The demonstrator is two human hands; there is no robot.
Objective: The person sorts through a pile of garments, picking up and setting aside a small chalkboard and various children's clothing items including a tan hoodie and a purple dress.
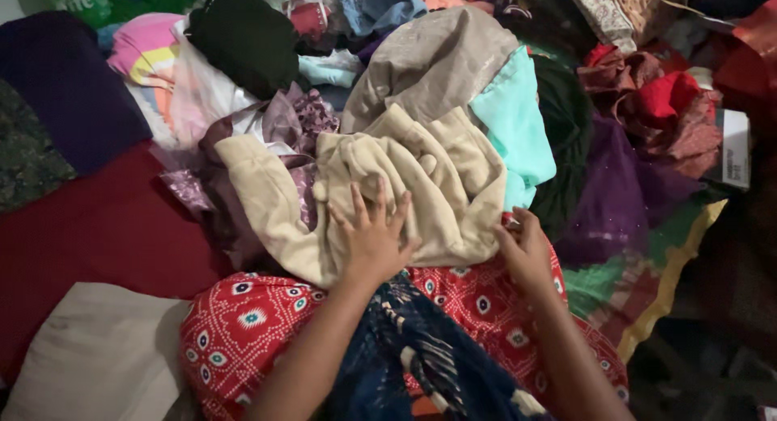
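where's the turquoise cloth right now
In the head view the turquoise cloth lies right of centre in the pile, against the right edge of the cream garment under the left hand, with a grey-beige cloth above it.

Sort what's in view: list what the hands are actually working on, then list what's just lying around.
In hand:
- left hand, flat on the cream garment
- right hand, at that garment's edge

Lying about:
- turquoise cloth
- grey-brown cloth
- purple fabric
- black garment
- beige cushion
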